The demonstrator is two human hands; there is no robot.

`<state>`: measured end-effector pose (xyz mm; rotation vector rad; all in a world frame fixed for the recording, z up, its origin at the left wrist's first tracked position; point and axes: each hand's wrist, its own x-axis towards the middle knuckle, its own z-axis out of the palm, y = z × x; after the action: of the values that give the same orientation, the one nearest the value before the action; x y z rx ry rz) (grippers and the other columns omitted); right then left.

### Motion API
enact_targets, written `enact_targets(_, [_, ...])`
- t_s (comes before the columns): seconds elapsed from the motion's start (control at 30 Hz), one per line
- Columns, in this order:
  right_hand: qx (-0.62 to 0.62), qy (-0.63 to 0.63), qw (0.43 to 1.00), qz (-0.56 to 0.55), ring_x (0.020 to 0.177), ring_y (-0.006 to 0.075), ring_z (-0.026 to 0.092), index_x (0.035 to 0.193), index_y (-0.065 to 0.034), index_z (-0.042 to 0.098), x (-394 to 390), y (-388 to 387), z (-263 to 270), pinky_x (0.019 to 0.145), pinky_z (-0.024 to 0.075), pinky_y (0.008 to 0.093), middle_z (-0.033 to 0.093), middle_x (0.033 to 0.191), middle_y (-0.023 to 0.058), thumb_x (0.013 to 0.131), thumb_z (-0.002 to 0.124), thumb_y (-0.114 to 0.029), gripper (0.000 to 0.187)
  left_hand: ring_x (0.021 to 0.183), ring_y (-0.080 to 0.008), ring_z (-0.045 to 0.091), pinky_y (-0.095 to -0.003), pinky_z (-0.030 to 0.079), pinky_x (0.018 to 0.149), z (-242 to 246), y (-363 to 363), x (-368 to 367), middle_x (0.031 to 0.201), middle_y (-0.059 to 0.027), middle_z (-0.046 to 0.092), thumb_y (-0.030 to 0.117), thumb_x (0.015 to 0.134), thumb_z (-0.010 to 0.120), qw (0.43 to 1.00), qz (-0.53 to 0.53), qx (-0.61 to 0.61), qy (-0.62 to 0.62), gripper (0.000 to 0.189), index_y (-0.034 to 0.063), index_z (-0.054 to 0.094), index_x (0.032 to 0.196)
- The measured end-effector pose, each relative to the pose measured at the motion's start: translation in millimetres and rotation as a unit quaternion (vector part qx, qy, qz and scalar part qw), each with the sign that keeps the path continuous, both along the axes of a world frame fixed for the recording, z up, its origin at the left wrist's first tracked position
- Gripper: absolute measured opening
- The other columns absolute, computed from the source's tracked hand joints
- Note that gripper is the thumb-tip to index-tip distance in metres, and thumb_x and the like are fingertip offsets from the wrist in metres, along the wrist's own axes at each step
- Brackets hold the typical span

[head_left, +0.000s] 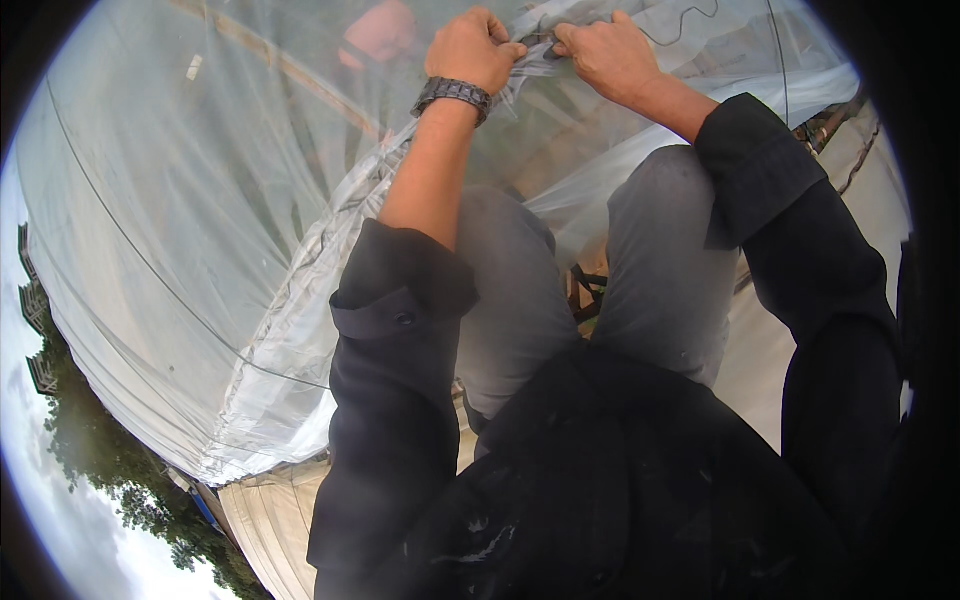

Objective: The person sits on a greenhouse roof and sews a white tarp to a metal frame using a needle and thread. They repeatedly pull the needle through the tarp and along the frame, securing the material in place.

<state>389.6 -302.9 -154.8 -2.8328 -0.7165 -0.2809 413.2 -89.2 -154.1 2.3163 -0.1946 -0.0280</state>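
Clear plastic sheeting [247,172] spreads before me, wrinkled and translucent. Near the top, my left hand [472,52], with a dark link watch [454,96] at the wrist, pinches a gathered fold of the sheet between thumb and fingers. My right hand [606,56] pinches the same gathered band a short way to the right, close to a thin wire [681,26] that curls away over the plastic. Something small and dark lies between both hands; what it is cannot be told. A ruffled seam [300,262] of the sheet runs down to the lower left.
Behind the plastic shows a blurred pinkish shape [381,34] and a wooden strip [285,67]. A dark cord [165,285] crosses the sheet. Beige tarpaulin [277,510] hangs at lower left, with more at right. Between my knees are dark bars [585,289]. Trees [112,442] stand beyond.
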Motion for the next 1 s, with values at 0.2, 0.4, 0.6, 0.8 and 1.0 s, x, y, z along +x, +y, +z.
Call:
enact_targets(0.2, [-0.002, 0.000, 1.000, 0.001, 0.064, 0.0338, 0.064, 0.090, -0.0124, 0.064, 3, -2, -1, 0.070, 0.0360, 0.0419, 0.067, 0.065, 0.0126, 0.100, 0.058, -0.022, 0.015, 0.092, -0.0289, 0.067, -0.0416, 0.052, 0.082, 23, -5, -10, 0.097, -0.0119, 0.071, 0.028, 0.081, 0.083, 0.989, 0.014, 0.144, -0.039, 0.036, 0.0059, 0.065, 0.102])
enact_targets(0.4, [-0.019, 0.003, 1.000, 0.011, 0.068, 0.0342, 0.065, 0.089, -0.0121, 0.066, 9, -1, 2, 0.069, 0.0379, 0.0431, 0.069, 0.069, 0.0131, 0.099, 0.059, -0.024, 0.017, 0.087, -0.0286, 0.070, -0.0414, 0.054, 0.078, 43, -13, -15, 0.092, -0.0097, 0.074, 0.030, 0.078, 0.087, 0.976, 0.017, 0.214, -0.044, 0.034, 0.0074, 0.067, 0.095])
enact_targets(0.6, [-0.010, 0.041, 0.998, 0.038, 0.073, 0.0343, 0.067, 0.091, -0.0118, 0.068, 8, -6, 18, 0.069, 0.0406, 0.0446, 0.070, 0.073, 0.0134, 0.099, 0.059, -0.025, 0.018, 0.090, -0.0311, 0.071, -0.0438, 0.055, 0.079, 43, -12, -19, 0.092, -0.0088, 0.076, 0.033, 0.077, 0.087, 0.980, 0.038, 0.193, -0.040, 0.034, 0.0092, 0.067, 0.092])
enact_targets(0.8, [0.027, 0.043, 0.992, 0.113, 0.080, 0.0341, 0.069, 0.094, -0.0098, 0.071, 9, -12, 49, 0.070, 0.0471, 0.0448, 0.071, 0.075, 0.0137, 0.100, 0.059, -0.031, 0.025, 0.091, -0.0313, 0.071, -0.0437, 0.054, 0.079, 43, -15, -14, 0.093, -0.0105, 0.075, 0.033, 0.077, 0.087, 0.977, 0.039, 0.207, -0.015, 0.034, 0.0089, 0.067, 0.092])
enact_targets(1.0, [0.127, 0.236, 0.959, 0.089, 0.076, 0.0288, 0.068, 0.090, -0.0066, 0.070, 4, -14, 88, 0.066, 0.0500, 0.0437, 0.070, 0.073, 0.0106, 0.096, 0.065, -0.034, 0.028, 0.092, -0.0318, 0.071, -0.0437, 0.055, 0.080, 48, -14, -13, 0.093, -0.0107, 0.075, 0.034, 0.077, 0.086, 0.980, 0.025, 0.196, 0.013, 0.035, 0.0091, 0.067, 0.093])
